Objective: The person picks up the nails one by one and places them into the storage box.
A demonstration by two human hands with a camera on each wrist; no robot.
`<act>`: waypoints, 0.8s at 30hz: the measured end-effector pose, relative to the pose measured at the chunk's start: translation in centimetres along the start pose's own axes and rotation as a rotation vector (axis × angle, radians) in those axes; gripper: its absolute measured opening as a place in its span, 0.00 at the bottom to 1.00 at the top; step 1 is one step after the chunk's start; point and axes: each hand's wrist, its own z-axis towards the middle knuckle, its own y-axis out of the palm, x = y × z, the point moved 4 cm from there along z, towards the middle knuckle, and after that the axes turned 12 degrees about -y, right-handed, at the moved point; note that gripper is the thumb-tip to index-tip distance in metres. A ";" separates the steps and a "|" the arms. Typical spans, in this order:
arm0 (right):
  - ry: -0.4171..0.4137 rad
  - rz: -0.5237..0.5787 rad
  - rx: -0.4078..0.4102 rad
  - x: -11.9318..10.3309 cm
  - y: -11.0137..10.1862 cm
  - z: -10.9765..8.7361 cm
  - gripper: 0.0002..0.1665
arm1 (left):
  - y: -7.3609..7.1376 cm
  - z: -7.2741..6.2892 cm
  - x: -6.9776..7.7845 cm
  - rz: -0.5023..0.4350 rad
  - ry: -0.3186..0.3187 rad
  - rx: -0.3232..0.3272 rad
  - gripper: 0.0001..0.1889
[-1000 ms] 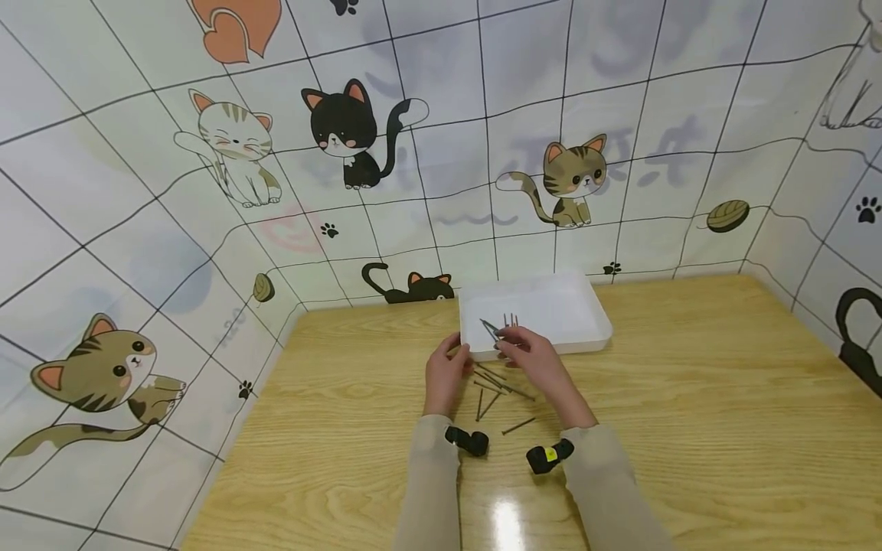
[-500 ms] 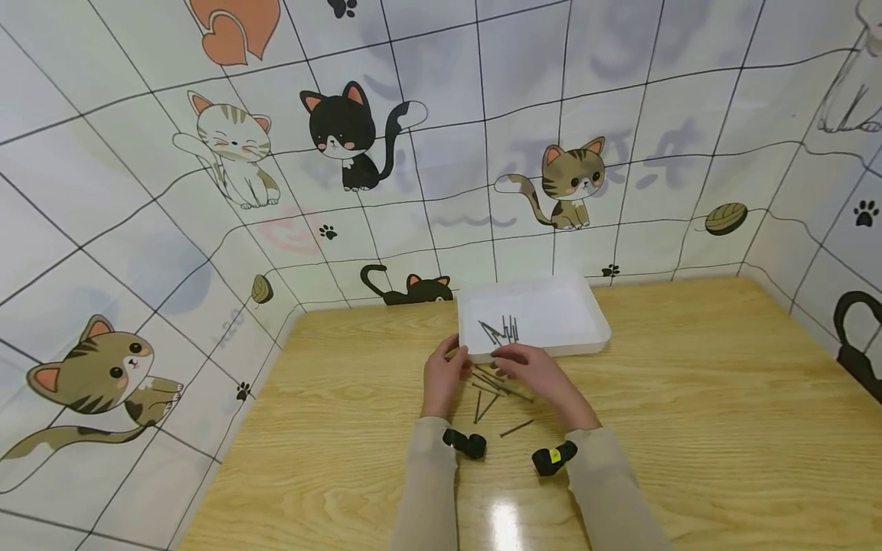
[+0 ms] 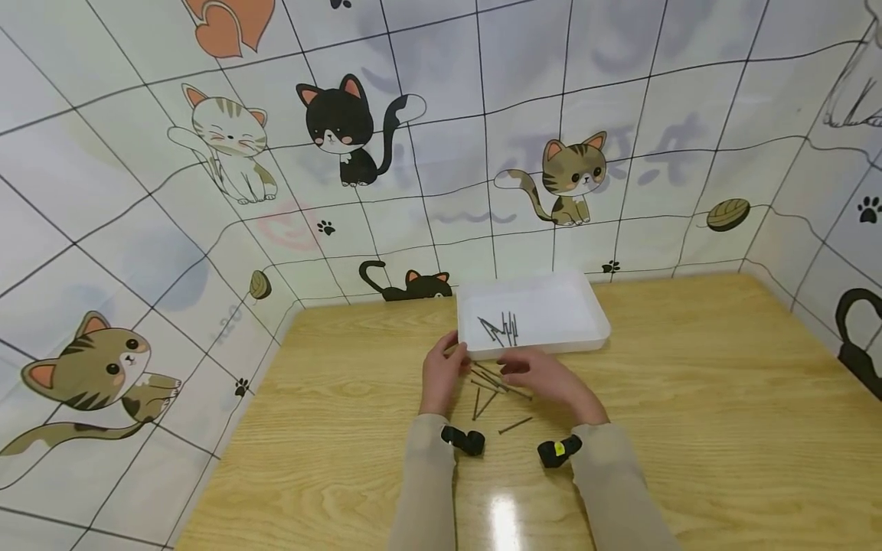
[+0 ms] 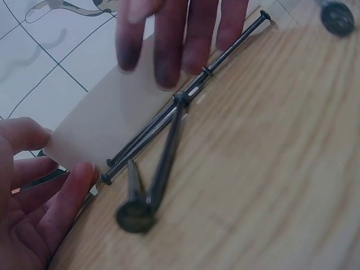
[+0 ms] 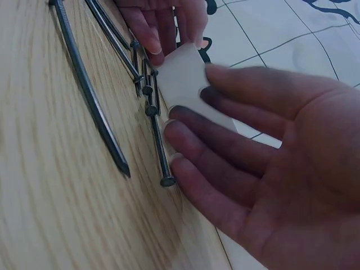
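Observation:
A shallow white tray (image 3: 558, 314) stands at the back of the table, with several dark nails (image 3: 510, 329) in its left part. My left hand (image 3: 442, 376) holds the tray's front left corner; in the left wrist view its thumb and fingers (image 4: 79, 185) bracket that corner. Several long nails (image 3: 485, 379) lie loose in front of the tray, some overlapping. My right hand (image 3: 547, 379) hovers by the tray's front wall, just over the nail pile. Its fingers (image 5: 225, 185) are apart and loosely bent, with nothing between them.
One nail (image 3: 515, 425) lies apart, nearer the front of the wooden table (image 3: 331, 444). A wall covering (image 3: 441, 199) with printed cats rises directly behind the tray. Black wrist cameras (image 3: 465, 441) sit on both sleeves.
My right hand has let go of a nail inside the tray and drawn back over the front wall to the loose nails. The left hand has stayed at the tray's corner.

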 end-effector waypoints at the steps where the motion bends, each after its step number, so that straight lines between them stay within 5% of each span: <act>1: 0.006 -0.006 -0.003 0.0 0.1 0.1 0.21 | 0.0 0.0 0.0 -0.001 0.001 0.000 0.21; 8: 0.068 -0.133 -0.027 -0.4 0.9 0.6 0.17 | -0.1 -0.2 0.4 -0.001 -0.019 -0.018 0.21; 15: 0.127 -0.323 -0.050 -1.1 2.2 1.0 0.16 | -0.2 -2.0 2.5 -0.007 -0.021 -0.042 0.21; 24: 0.158 -0.369 -0.025 -1.6 2.3 1.0 0.08 | -0.1 -0.1 0.1 -0.012 -0.006 -0.014 0.21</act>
